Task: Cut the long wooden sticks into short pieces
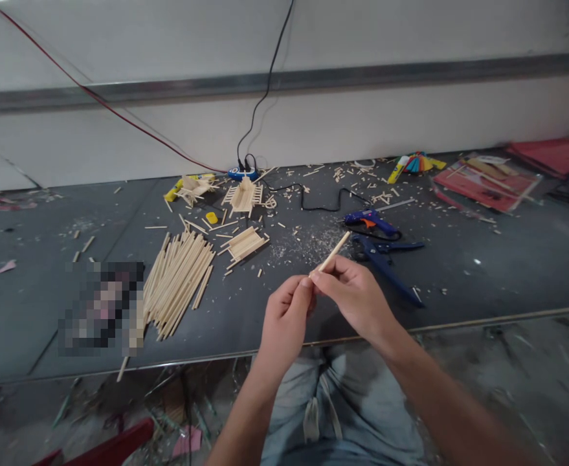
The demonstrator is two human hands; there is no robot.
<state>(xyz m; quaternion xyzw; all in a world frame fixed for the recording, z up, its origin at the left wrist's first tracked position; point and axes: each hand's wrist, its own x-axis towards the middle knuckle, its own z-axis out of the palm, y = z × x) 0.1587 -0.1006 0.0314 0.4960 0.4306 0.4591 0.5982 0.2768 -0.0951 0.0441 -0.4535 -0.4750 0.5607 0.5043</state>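
Over the table's front edge, my two hands meet at a thin, round wooden stick [336,248]. My right hand [357,296] is closed around it, and its upper end points up and to the right. With thumb and fingers pinched, my left hand [287,310] grips the lower end, which the fingertips partly hide. A blue hand cutter [384,262] lies just beyond my right hand. Behind it rests a blue hot glue gun [374,222] with an orange trigger. To the left is a small stick-built frame [245,244], lying on the table.
A pile of wooden sticks [180,285] lies on the left, beside a pixelated item [104,304]. Two small stick models [244,195] stand farther back near a blue power socket [243,173]. Offcuts litter the dark table [498,272]. Red sheets [492,184] lie at the right.
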